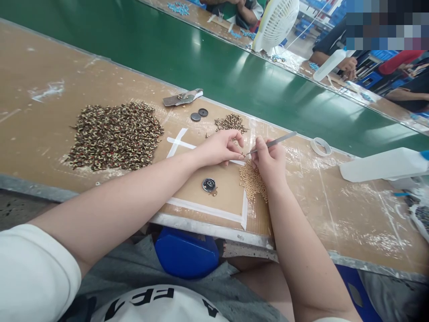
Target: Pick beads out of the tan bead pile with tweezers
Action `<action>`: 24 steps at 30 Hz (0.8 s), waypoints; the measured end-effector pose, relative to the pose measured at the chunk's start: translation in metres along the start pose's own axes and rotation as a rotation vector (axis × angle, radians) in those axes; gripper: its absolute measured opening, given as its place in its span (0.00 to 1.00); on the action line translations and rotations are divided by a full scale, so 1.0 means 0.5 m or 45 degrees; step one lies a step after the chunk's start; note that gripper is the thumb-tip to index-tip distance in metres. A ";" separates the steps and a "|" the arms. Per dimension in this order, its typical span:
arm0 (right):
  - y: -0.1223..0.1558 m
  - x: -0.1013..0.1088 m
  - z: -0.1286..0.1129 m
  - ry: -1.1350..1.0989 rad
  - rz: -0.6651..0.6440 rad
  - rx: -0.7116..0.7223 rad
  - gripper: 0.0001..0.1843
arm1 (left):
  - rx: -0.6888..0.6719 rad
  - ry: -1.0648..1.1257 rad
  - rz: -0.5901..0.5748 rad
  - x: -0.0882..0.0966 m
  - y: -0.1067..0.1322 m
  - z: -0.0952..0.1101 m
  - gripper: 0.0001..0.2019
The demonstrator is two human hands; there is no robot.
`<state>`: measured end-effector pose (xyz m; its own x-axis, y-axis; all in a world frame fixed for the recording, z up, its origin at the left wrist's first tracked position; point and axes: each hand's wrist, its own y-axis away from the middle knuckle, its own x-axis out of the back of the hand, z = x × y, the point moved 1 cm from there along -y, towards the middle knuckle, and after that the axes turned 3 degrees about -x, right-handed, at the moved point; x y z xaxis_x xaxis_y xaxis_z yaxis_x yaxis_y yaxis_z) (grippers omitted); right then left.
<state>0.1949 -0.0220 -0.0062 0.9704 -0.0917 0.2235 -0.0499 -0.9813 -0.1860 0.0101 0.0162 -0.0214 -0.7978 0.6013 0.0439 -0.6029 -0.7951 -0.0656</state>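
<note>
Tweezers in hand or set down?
In hand: the right hand grips the tweezers, their grey shaft jutting out beyond it.

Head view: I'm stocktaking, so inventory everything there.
Table: one, brown, foreground
Mottled piles: two, brown, left and centre
Beads: many, tan, centre
Tape strips: several, white, centre
Dish: one, dark, between strips
Discs: two, dark, behind strips
Scrap: one, grey, behind discs
Ring: one, white, right
Bottles: two, white, right
Long surface: one, green, beyond table
Fan: one, white, top
People: several, varied clothing, top
Stools: two, blue, bottom
Tweezers: one, grey, behind beads
Left hand: one, bare, centre
Right hand: one, bare, on tweezers
</note>
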 end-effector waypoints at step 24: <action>-0.011 0.003 0.009 -0.348 0.052 -0.064 0.22 | -0.037 0.166 0.059 0.001 0.002 0.014 0.18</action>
<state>0.1975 -0.0161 -0.0092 0.9947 -0.0892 -0.0511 -0.0956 -0.9855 -0.1403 0.0091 0.0153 -0.0146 -0.8164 0.5706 -0.0894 -0.5635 -0.8208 -0.0932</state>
